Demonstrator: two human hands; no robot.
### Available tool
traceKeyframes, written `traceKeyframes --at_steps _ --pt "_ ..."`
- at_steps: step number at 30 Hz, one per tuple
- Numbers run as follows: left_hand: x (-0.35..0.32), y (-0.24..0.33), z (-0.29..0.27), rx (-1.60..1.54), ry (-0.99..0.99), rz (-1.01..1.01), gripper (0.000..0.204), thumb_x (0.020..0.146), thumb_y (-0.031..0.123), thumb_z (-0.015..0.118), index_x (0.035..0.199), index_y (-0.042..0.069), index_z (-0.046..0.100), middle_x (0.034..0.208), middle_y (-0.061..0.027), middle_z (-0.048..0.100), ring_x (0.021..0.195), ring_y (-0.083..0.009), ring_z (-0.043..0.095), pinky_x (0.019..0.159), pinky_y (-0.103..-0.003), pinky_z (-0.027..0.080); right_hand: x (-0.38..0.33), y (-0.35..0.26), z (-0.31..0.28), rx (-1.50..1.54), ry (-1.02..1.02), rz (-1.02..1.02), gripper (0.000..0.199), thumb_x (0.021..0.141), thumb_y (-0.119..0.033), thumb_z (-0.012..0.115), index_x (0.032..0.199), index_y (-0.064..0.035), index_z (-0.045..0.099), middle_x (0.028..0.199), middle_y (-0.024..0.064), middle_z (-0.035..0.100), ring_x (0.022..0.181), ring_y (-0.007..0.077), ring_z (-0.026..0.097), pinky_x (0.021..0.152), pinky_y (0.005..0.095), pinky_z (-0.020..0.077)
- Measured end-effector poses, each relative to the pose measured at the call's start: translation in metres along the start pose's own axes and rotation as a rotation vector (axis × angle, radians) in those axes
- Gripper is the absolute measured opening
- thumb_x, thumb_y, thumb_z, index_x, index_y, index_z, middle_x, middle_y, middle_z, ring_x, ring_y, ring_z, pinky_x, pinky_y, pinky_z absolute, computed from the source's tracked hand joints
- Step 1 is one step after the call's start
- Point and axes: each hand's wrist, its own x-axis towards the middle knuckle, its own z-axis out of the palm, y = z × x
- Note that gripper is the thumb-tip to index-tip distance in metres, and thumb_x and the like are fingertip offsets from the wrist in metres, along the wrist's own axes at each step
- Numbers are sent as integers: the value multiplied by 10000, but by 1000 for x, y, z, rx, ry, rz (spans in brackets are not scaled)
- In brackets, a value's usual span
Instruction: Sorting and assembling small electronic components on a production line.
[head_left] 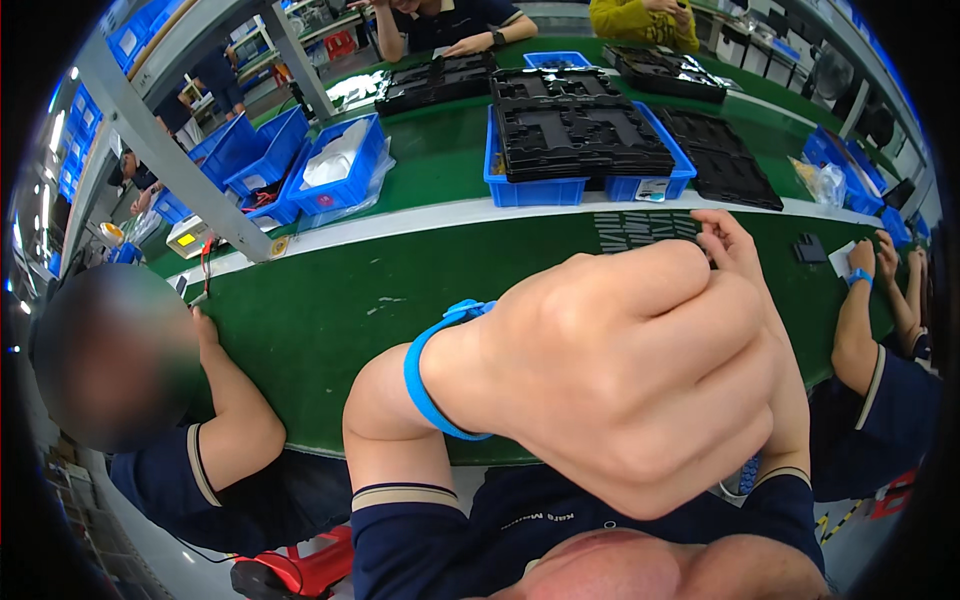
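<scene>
My left hand, with a blue wrist strap, is raised close in front of me and fills the middle of the view. Its fingers are curled into a closed fist, and whatever they may hold is hidden. Behind it, my right hand is partly covered; its fingers are bent near the right end of several small grey strips. These strips lie in rows on the green bench. Whether a piece sits between the right fingertips cannot be made out.
Stacked black trays rest on blue bins beyond the strips. Another blue bin holds white material at the left. A metal post rises beside it. Co-workers sit close on my left and right; others sit across the bench.
</scene>
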Motion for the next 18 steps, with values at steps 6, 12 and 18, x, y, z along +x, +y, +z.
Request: traceKeyframes --at_steps 6,12,18 --pt "0 -8 -5 36 163 -2 282 409 277 474 532 26 517 584 -66 450 571 -215 465 491 -294 350 11 46 -20 -58 80 -41 143 943 -39 520 1057 -47 606 815 -32 478 644 37 438 563 181 389" --pt "-4 -11 -19 -41 64 -108 238 414 265 510 504 50 461 560 -32 358 545 -199 396 512 -307 362 27 60 -22 51 182 28 108 984 -113 504 1031 -53 581 761 -47 492 620 21 431 541 177 372" --pt "-4 -18 -20 -21 158 -53 222 403 256 519 501 63 470 569 -25 360 550 -191 395 493 -298 341 25 57 -22 32 171 15 110 967 -110 537 1032 -52 604 749 -51 505 621 14 438 545 176 373"
